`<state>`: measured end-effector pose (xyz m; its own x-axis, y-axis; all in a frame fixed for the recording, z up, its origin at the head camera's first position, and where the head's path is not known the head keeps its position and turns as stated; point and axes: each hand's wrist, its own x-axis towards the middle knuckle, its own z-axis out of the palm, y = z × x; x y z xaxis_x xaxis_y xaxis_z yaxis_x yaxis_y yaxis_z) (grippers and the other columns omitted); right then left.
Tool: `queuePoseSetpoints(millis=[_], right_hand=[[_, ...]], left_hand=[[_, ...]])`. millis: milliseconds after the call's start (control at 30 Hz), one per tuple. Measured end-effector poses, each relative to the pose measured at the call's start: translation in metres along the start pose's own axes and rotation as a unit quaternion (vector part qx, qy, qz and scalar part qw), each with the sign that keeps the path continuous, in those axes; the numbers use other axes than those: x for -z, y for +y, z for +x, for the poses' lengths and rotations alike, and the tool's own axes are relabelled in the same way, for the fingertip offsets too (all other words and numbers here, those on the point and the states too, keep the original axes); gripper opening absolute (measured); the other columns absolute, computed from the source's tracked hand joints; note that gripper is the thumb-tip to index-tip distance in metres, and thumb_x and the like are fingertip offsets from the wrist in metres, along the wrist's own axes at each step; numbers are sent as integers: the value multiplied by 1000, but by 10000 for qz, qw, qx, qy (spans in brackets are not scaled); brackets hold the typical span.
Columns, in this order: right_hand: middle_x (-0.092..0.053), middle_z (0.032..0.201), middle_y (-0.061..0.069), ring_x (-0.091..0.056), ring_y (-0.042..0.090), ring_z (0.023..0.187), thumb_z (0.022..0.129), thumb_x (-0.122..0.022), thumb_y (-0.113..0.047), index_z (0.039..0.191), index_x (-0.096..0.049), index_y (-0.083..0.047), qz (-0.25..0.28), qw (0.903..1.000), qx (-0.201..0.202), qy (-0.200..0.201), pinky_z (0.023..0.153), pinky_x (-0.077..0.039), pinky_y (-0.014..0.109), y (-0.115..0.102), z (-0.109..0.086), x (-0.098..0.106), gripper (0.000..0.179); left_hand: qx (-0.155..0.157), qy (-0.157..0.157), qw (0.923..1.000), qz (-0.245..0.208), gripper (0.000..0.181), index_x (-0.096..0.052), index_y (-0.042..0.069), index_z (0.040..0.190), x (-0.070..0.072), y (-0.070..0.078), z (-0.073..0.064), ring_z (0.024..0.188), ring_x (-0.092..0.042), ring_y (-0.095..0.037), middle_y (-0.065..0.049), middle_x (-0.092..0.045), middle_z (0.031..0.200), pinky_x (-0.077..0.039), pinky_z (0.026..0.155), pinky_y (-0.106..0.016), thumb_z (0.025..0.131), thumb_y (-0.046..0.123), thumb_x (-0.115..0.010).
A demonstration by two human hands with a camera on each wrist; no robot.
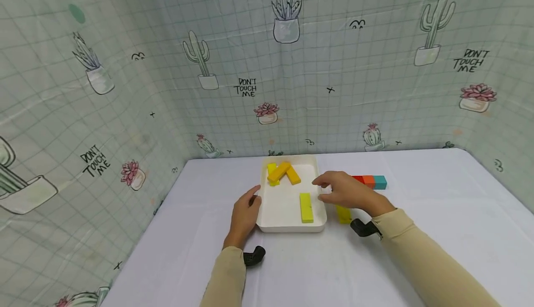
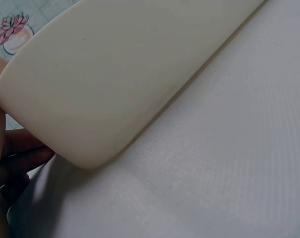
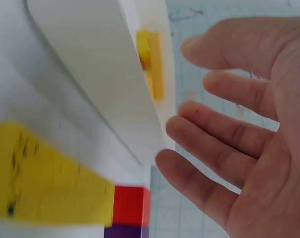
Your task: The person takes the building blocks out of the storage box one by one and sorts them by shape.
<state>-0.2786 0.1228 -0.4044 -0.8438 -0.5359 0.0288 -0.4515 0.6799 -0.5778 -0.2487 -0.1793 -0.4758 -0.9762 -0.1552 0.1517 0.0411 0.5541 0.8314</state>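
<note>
A white tray (image 1: 280, 209) sits between the two hands. My left hand (image 1: 244, 214) rests against its left wall, thumb and index fingertips touching the outside. In the left wrist view, the other fingers (image 2: 26, 153) are in shadow beside the tray's corner. My right hand (image 1: 350, 191) hovers at the right rim with its fingers spread apart, nothing between them. Inside the tray, a yellow block (image 1: 306, 208) lies at the front right. Two orange-yellow blocks (image 1: 279, 171) and another yellow block (image 1: 272, 167) lie crossed at the back left.
Under my right hand, beside the tray, lies a yellow block (image 1: 344, 214). Beyond it stand red (image 1: 358, 178), orange (image 1: 369, 181) and teal (image 1: 380, 182) blocks in a row. A purple block (image 3: 125, 231) shows in the right wrist view. Patterned cloth (image 1: 233, 126) hangs behind the white table (image 1: 292, 270).
</note>
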Motion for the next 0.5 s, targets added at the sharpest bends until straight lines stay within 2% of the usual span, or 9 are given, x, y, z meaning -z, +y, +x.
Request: queuePoseSetpoints(millis=[233, 500], right_hand=[[-63, 126, 10, -57, 30, 114, 89, -73, -17, 130, -66, -7, -160, 9996, 41, -218, 96, -51, 46, -14, 19, -10, 43], [-64, 127, 6, -56, 29, 119, 85, -78, -21, 132, -65, -11, -50, 9967, -318, -741, 98, -49, 49, -20, 28, -15, 49]], left_hand=[[14, 52, 10000, 4, 40, -59, 23, 143, -1, 1, -1, 109, -58, -22, -5, -66, 120, -45, 101, -46, 103, 24, -54], [20, 22, 10000, -7, 40, -59, 23, 143, 0, 1, -1, 108, -57, -22, -4, -66, 119, -46, 100, -46, 103, 23, -54]])
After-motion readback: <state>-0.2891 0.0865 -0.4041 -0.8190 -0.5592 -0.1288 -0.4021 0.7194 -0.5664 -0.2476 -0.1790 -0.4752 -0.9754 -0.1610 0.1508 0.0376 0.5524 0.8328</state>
